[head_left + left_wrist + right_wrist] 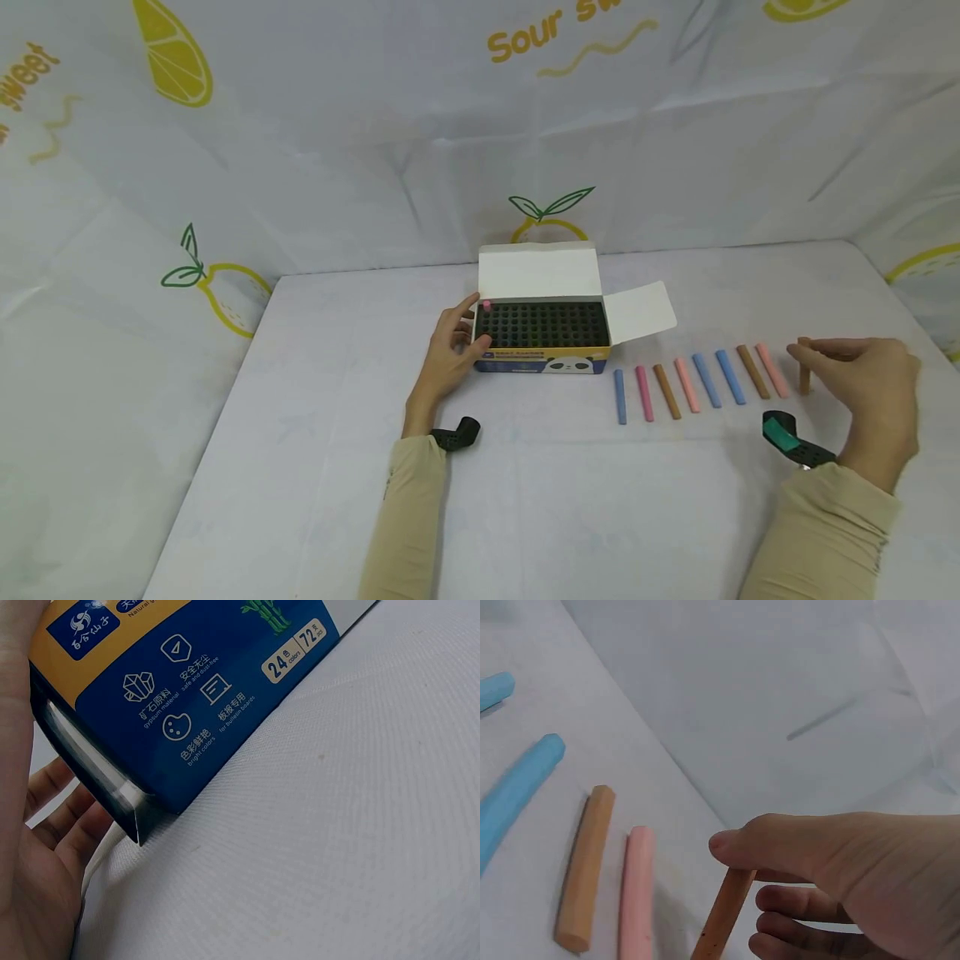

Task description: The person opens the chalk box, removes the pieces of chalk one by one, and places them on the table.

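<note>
Chalk filling looks barely begun: one pink stick (487, 306) stands in the open blue-and-yellow cardboard box (542, 360), marked "24 colors, 72 pcs", which the left hand (450, 354) steadies with relaxed fingers, while the right hand (870, 379) pinches a brown chalk stick (804, 377) upright beside eight lying sticks (697, 382).

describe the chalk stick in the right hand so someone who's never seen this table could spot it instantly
Start at the open chalk box in the middle of the white table, then follow the row of chalk sticks lying flat to its right. Just past the row's far right end, the right hand pinches a brown chalk stick. Unlike the others, it stands upright, lower end near the table.
</note>
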Demonstrator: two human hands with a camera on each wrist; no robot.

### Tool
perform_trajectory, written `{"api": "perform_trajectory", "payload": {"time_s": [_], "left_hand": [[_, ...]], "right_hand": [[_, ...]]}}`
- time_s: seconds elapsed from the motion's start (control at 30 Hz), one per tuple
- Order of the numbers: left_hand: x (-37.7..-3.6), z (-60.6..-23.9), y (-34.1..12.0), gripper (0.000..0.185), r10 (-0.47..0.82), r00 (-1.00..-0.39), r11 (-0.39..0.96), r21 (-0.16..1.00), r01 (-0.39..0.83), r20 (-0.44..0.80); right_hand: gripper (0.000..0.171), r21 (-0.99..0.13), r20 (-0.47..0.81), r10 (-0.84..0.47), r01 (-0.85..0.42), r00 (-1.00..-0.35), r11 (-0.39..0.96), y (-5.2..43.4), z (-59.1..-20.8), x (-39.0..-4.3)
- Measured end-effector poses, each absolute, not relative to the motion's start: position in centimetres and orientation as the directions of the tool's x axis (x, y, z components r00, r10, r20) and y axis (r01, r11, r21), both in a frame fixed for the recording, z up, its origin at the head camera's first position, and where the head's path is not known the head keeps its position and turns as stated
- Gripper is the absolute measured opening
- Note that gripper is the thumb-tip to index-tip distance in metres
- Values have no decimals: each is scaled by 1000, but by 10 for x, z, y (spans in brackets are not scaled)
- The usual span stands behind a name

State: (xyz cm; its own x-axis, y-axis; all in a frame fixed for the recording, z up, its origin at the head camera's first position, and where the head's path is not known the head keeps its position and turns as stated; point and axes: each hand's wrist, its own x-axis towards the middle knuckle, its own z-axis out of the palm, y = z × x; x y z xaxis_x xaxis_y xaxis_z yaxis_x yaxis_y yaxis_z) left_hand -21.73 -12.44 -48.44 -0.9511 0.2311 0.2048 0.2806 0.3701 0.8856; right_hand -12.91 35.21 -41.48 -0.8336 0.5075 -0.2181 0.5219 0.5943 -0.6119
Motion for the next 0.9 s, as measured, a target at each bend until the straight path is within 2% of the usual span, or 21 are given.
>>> {"api": "perform_trajectory", "payload": {"time_s": [0.4,0.9], "left_hand": [[-217,-483,-124,107,229,-952,356,893,276,204],[-218,-484,-124,107,227,-953,357,893,273,201]], "right_hand": [[62,-638,-205,551,538,-809,551,348,-437,-139],[56,-633,-246,564,572,-788,522,346,-439,-142]]}}
